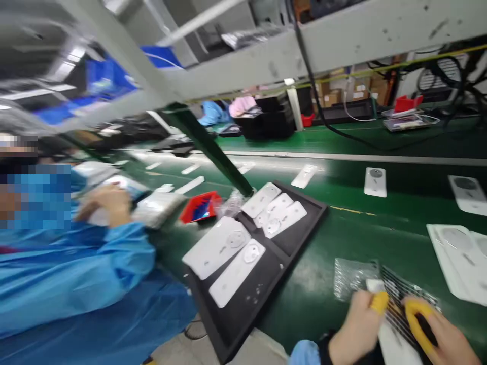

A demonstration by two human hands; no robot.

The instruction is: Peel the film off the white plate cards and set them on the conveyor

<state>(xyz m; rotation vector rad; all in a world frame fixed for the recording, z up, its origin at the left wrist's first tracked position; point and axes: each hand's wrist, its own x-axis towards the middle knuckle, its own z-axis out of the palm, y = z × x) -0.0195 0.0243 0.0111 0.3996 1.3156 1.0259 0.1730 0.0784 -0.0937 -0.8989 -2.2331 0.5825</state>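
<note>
My left hand (359,329) and my right hand (437,332) are at the bottom right, each with yellow finger covers. Between them is a white plastic panel (391,344) under a black mesh sheet (403,304). My left fingers pinch the panel's upper end, and my right fingers press on the mesh. A crumpled clear plastic bubble wrap (353,279) lies against the mesh on the green conveyor belt (315,274). The lower part of the panel is partly hidden by my hands.
A co-worker in a blue gown (64,253) handles a white item at the left. A black tray (251,258) holds several white panels. A red tray (200,207) sits beside it. More white panels (375,181) lie on the belt. A grey overhead frame (228,61) crosses above.
</note>
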